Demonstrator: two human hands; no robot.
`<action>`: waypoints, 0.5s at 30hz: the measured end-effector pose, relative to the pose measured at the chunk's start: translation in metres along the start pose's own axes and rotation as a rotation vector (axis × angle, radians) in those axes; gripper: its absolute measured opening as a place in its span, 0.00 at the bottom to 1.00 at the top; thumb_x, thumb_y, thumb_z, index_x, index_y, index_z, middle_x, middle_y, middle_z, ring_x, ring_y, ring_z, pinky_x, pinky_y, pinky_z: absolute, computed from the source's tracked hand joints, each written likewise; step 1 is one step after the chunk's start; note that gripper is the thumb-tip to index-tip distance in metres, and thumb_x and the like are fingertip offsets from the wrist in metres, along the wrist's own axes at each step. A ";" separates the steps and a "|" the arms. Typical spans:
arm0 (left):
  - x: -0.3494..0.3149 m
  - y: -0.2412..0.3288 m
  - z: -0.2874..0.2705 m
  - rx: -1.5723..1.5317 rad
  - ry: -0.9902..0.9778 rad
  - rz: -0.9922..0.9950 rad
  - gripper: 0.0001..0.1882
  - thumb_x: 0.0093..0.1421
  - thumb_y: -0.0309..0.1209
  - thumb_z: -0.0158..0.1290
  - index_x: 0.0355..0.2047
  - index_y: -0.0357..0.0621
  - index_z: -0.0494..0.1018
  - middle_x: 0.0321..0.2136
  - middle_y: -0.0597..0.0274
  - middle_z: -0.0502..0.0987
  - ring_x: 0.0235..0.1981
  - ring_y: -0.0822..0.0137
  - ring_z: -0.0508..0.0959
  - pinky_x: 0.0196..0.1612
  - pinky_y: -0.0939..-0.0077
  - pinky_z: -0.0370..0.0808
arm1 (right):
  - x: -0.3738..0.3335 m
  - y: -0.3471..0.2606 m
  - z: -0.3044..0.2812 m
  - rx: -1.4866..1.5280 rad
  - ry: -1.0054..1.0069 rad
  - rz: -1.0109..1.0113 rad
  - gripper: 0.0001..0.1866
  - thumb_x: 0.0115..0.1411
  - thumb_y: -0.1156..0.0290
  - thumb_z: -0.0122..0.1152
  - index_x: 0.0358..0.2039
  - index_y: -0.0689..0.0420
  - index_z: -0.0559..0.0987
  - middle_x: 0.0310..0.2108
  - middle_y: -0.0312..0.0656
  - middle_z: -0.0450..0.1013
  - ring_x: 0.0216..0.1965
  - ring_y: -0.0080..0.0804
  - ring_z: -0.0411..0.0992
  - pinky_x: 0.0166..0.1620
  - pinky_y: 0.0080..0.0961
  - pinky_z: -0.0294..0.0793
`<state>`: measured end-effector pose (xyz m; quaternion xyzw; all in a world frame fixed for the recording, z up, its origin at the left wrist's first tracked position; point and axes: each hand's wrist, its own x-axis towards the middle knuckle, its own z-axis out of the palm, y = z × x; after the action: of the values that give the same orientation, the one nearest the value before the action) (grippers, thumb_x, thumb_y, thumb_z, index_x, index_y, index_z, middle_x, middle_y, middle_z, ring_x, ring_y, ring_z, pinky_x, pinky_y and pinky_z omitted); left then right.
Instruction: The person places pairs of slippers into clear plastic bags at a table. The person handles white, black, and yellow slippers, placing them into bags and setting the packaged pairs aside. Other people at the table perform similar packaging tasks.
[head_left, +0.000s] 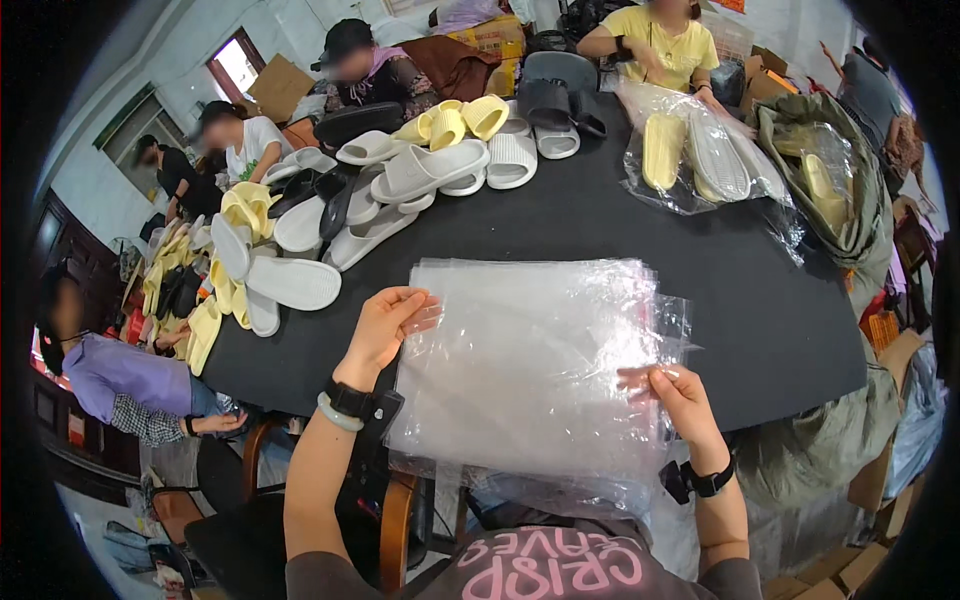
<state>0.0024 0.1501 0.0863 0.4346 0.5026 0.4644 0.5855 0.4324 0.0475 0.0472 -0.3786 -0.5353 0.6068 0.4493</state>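
A stack of clear plastic bags (520, 370) lies at the near edge of the black table, partly hanging over it toward my lap. My left hand (385, 325) grips the stack's left edge, thumb on top and fingers showing through the film. At the right side, my right hand (677, 395) pinches the bags' edge between thumb and fingers. Light glares off the plastic on that side, and a few sheets stick out past the rest there.
Grey, black and yellow slide sandals (295, 282) are heaped along the table's (500, 235) left and far side. Bagged slides (705, 160) lie at the far right, beside a green sack (865, 200). A person in yellow (665, 50) works across the table; others sit at left.
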 end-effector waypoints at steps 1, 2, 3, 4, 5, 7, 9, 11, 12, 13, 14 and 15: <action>0.003 -0.004 -0.003 -0.029 -0.003 0.007 0.11 0.69 0.29 0.50 0.47 0.35 0.73 0.45 0.50 0.80 0.44 0.58 0.82 0.49 0.64 0.81 | 0.004 0.001 0.005 -0.014 0.034 -0.024 0.19 0.73 0.63 0.45 0.47 0.64 0.79 0.54 0.49 0.74 0.52 0.37 0.74 0.49 0.29 0.77; 0.006 -0.009 -0.007 -0.058 -0.007 0.014 0.12 0.69 0.30 0.49 0.48 0.35 0.72 0.46 0.48 0.79 0.46 0.57 0.82 0.50 0.64 0.80 | 0.007 0.001 0.007 -0.028 0.069 -0.047 0.20 0.73 0.62 0.44 0.48 0.64 0.79 0.56 0.49 0.73 0.56 0.38 0.72 0.53 0.32 0.76; 0.009 -0.010 -0.005 -0.089 -0.018 0.021 0.14 0.70 0.31 0.49 0.50 0.34 0.71 0.47 0.47 0.78 0.47 0.57 0.81 0.51 0.63 0.80 | 0.008 0.000 0.001 0.022 0.037 0.007 0.23 0.75 0.60 0.40 0.56 0.64 0.74 0.63 0.47 0.66 0.64 0.41 0.64 0.60 0.37 0.69; 0.011 -0.010 -0.004 -0.145 -0.039 0.005 0.15 0.71 0.32 0.47 0.52 0.34 0.69 0.48 0.45 0.77 0.49 0.56 0.80 0.52 0.63 0.79 | 0.011 0.002 -0.002 0.086 0.051 0.003 0.24 0.75 0.60 0.39 0.58 0.64 0.73 0.64 0.47 0.65 0.64 0.41 0.63 0.61 0.37 0.68; 0.013 -0.009 -0.003 -0.200 -0.060 -0.012 0.17 0.71 0.34 0.46 0.53 0.34 0.67 0.50 0.44 0.76 0.50 0.55 0.79 0.53 0.62 0.79 | 0.015 0.005 -0.005 0.150 0.064 -0.001 0.24 0.75 0.59 0.38 0.59 0.64 0.71 0.65 0.47 0.63 0.65 0.42 0.62 0.61 0.37 0.68; 0.014 -0.009 -0.006 -0.211 -0.080 -0.032 0.19 0.72 0.35 0.44 0.56 0.33 0.64 0.51 0.41 0.74 0.52 0.55 0.78 0.54 0.62 0.78 | 0.021 0.014 -0.009 0.228 0.055 -0.009 0.26 0.75 0.57 0.36 0.64 0.64 0.66 0.68 0.47 0.59 0.66 0.43 0.59 0.63 0.38 0.65; 0.010 -0.024 -0.017 -0.126 -0.078 -0.046 0.20 0.73 0.36 0.42 0.57 0.33 0.62 0.53 0.39 0.72 0.53 0.54 0.77 0.56 0.62 0.77 | 0.021 0.017 -0.009 0.219 0.077 0.020 0.26 0.75 0.58 0.37 0.63 0.64 0.66 0.67 0.47 0.59 0.66 0.41 0.60 0.63 0.38 0.66; 0.001 -0.032 -0.022 -0.099 -0.091 -0.053 0.20 0.73 0.35 0.42 0.57 0.33 0.62 0.52 0.40 0.73 0.52 0.54 0.77 0.56 0.62 0.76 | 0.019 0.016 -0.006 0.191 0.102 0.000 0.25 0.75 0.58 0.38 0.62 0.63 0.68 0.67 0.46 0.60 0.65 0.40 0.61 0.62 0.37 0.66; -0.005 -0.036 -0.021 -0.089 -0.096 -0.059 0.19 0.73 0.35 0.42 0.57 0.33 0.62 0.51 0.40 0.73 0.52 0.55 0.77 0.56 0.63 0.76 | 0.016 0.015 -0.007 0.162 0.111 -0.032 0.25 0.75 0.58 0.38 0.62 0.62 0.69 0.66 0.45 0.61 0.65 0.39 0.62 0.61 0.36 0.66; -0.011 -0.039 -0.017 -0.087 -0.037 -0.043 0.19 0.73 0.34 0.42 0.56 0.32 0.63 0.51 0.42 0.74 0.51 0.56 0.77 0.56 0.65 0.75 | 0.014 0.015 -0.009 0.133 0.121 -0.063 0.24 0.75 0.59 0.38 0.61 0.62 0.71 0.66 0.45 0.62 0.64 0.37 0.62 0.61 0.36 0.67; -0.013 -0.041 -0.019 0.056 -0.036 0.006 0.18 0.72 0.33 0.43 0.56 0.32 0.64 0.51 0.44 0.74 0.52 0.57 0.77 0.57 0.67 0.75 | 0.010 0.017 -0.015 0.089 0.161 -0.060 0.23 0.74 0.60 0.40 0.60 0.61 0.72 0.65 0.44 0.63 0.64 0.36 0.62 0.60 0.35 0.67; -0.017 -0.044 -0.022 0.196 -0.029 0.056 0.18 0.72 0.33 0.44 0.55 0.32 0.65 0.51 0.45 0.74 0.52 0.57 0.77 0.57 0.68 0.74 | 0.008 0.015 -0.022 0.044 0.193 -0.056 0.22 0.74 0.61 0.41 0.58 0.59 0.74 0.65 0.44 0.64 0.63 0.35 0.63 0.60 0.34 0.67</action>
<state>-0.0156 0.1263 0.0438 0.5104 0.5247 0.4231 0.5341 0.4483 0.0611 0.0299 -0.4105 -0.4864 0.5663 0.5237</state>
